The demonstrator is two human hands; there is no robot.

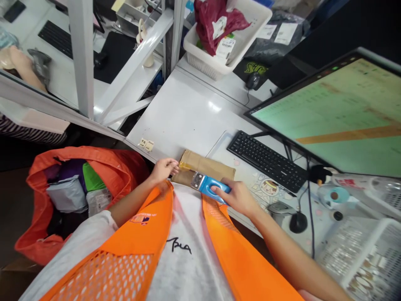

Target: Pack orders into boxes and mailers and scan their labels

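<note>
A flat brown parcel (213, 165) lies at the near edge of the white desk, in front of my body. My left hand (163, 170) is at its left end, fingers pinched together at a strip of yellowish tape (186, 165). In my right hand (239, 195) is a blue-handled scraper (213, 187), its flat metal head with two screws pointing left over the parcel's near side. My right thumb presses on the blue handle. Whether the metal edge touches the parcel I cannot tell.
Left of the desk stands an orange bag (37, 200) of packages. A keyboard (266, 156), scanner (278, 209), mouse (297, 221) and monitor (344, 113) are at the right. A white basket (206, 69) is at the back. Behind the frame, another person's hand (23, 62) is near a scanner.
</note>
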